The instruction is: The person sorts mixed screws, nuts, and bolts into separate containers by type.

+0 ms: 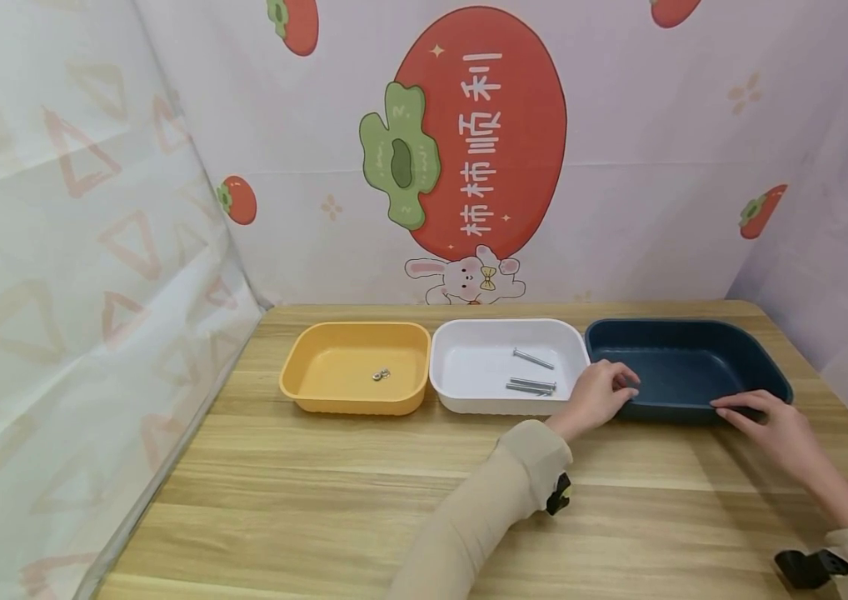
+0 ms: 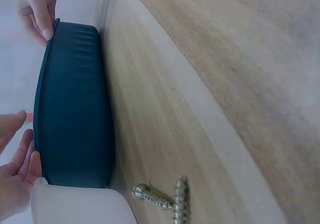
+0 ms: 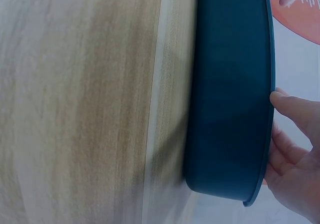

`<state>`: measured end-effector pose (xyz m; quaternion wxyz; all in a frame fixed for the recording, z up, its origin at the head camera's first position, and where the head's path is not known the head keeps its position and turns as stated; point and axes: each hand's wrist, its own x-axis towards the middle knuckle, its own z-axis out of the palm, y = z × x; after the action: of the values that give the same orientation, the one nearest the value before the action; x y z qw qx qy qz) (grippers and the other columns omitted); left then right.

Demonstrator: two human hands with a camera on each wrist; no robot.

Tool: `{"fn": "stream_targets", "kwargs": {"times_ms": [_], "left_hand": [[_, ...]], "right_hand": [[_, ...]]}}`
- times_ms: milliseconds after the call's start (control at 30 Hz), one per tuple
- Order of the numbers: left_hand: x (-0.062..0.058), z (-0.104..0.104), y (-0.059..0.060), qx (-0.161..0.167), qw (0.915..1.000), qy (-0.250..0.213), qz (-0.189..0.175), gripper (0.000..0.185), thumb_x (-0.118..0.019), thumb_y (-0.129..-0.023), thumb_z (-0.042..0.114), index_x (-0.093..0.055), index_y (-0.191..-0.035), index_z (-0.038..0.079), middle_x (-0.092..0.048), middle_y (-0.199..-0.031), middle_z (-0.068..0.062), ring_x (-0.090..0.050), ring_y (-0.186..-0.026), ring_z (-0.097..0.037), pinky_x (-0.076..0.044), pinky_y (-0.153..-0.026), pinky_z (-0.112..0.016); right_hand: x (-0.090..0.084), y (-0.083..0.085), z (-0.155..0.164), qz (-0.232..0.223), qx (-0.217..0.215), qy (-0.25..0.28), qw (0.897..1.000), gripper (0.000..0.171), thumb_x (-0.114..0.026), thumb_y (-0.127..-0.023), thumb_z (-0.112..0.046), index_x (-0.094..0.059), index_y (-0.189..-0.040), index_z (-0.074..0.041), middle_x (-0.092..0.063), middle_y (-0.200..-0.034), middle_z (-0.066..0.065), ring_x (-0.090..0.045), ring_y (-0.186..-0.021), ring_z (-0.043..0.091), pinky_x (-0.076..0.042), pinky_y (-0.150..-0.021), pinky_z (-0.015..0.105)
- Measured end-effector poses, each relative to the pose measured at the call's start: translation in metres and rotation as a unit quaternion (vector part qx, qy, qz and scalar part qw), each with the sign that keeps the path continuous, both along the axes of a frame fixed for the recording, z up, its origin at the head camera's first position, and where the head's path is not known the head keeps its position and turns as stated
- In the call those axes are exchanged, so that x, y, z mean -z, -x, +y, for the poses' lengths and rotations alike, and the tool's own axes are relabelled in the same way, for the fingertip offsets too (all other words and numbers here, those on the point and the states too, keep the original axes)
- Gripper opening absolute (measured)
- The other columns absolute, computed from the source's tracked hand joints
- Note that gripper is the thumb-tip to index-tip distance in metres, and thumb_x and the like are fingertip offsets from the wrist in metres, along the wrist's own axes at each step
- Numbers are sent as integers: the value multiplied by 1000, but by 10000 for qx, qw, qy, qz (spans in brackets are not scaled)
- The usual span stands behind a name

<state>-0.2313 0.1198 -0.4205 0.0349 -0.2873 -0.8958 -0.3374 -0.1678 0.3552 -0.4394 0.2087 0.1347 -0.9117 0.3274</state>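
A dark blue tray stands at the right of a row of trays. My right hand pinches its front rim near the right corner, thumb outside and fingers over the inside, as the right wrist view shows. By the tray's front left corner is my left hand, its fingers loosely bent with a gap between thumb and fingers. In the left wrist view its fingertips are right at the rim. The white tray beside it holds several long metal bolts. Both forearms are in beige sleeves.
A yellow tray at the left holds small metal pieces. Two short threaded screws lie on the wooden table in front of the white tray, hidden by my left arm in the head view. Printed cloth hangs behind and along both sides.
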Motion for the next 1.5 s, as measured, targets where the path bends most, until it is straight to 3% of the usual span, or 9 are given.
{"fn": "stream_targets", "kwargs": {"times_ms": [233,533,900,1133,1367,1500], "left_hand": [[4,-11,-3,306,9993,-208,10,10,-59,-85,17,-65,-93,16,-54,-84,7,-47,-75,2,-31,-63,-3],[6,-27,-7,529,9976,-393,207,10,-61,-84,18,-66,-92,15,-55,-81,8,-49,-75,0,-33,-64,-1],[1,-48,-12,1276,9914,112,-261,13,-62,-82,18,-65,-94,13,-56,-85,6,-48,-73,4,-35,-66,-2],[2,-57,-14,1510,9870,347,-418,13,-63,-82,20,-65,-94,14,-57,-88,9,-48,-77,6,-35,-68,-3],[2,-68,-14,1862,9781,533,-760,15,-60,-84,18,-63,-98,12,-59,-91,8,-49,-77,6,-37,-68,-4],[6,-74,-14,1925,9743,704,-932,16,-61,-84,18,-63,-98,12,-60,-87,8,-50,-74,4,-37,-67,-5]], "right_hand": [[-10,-4,-6,-103,50,-143,9998,9,-63,-80,-6,-65,-87,-1,-40,-90,-34,-32,-85,-24,-29,-62,5],[-5,-3,-4,-86,88,2,9999,7,-62,-81,-8,-66,-86,-6,-43,-90,-29,-32,-86,-23,-26,-65,5],[-7,-5,-4,-73,10,-127,9999,10,-62,-80,-6,-65,-89,-1,-39,-92,-34,-31,-87,-23,-27,-64,5],[5,1,4,-70,101,-82,9999,9,-62,-81,-8,-66,-88,-11,-49,-90,-14,-31,-87,-22,-30,-65,12],[-2,-2,-3,25,-10,8,10000,8,-63,-80,-6,-66,-87,-6,-43,-91,-31,-32,-87,-23,-27,-66,5],[-1,-1,-3,15,90,-15,10000,7,-63,-81,-7,-66,-87,-8,-45,-90,-25,-32,-87,-22,-31,-67,11]]}}
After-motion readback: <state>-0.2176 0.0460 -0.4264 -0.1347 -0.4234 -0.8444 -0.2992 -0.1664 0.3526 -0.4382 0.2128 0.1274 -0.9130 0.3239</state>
